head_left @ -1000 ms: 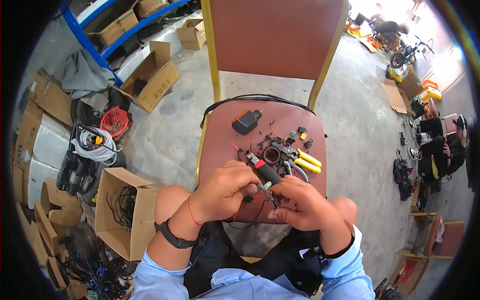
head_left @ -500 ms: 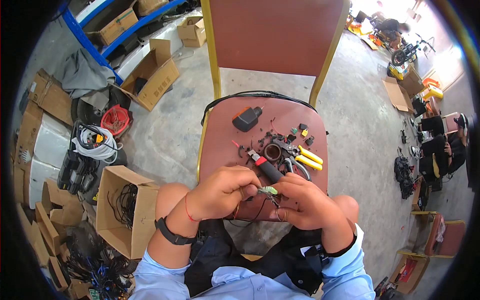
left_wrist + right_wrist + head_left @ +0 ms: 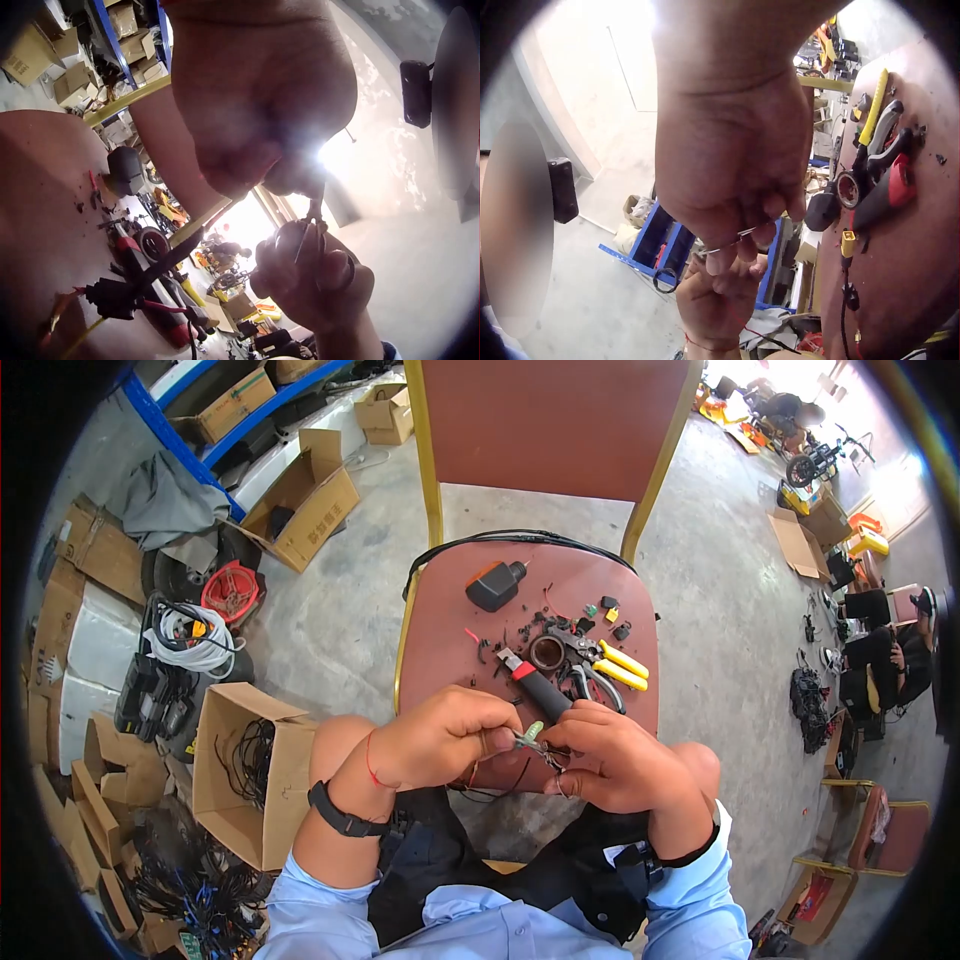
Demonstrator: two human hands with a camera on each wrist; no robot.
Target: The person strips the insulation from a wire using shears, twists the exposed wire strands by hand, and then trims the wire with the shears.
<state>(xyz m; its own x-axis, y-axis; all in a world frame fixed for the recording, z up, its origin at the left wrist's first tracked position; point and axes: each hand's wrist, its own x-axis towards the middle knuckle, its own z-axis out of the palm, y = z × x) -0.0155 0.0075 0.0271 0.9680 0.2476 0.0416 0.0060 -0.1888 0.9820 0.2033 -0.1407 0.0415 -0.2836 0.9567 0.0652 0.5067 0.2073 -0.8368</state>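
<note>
In the head view both hands meet above the front of a red-brown chair seat (image 3: 425, 660). My left hand (image 3: 450, 735) pinches a small pale green ribbed piece (image 3: 534, 730) between thumb and forefinger. My right hand (image 3: 625, 760) curls its fingers around a thin silvery metal tool (image 3: 740, 237) with a loop; its exact kind I cannot tell. The tool's end reaches the left fingertips. Below the left hand, a dark cable with a black connector (image 3: 112, 296) and red and yellow wires hangs over the seat in the left wrist view.
On the seat lie a red-and-black-handled tool (image 3: 538, 688), a tape roll (image 3: 547, 652), yellow-handled pliers (image 3: 622, 665), a black and orange housing (image 3: 495, 585) and scattered black scraps. A cardboard box (image 3: 285, 780) of cables stands at the left. Another person (image 3: 895, 650) sits far right.
The pale green piece has turned between the fingertips, from lying nearly level to slanting upward. Both hands stay close together in almost the same place.
</note>
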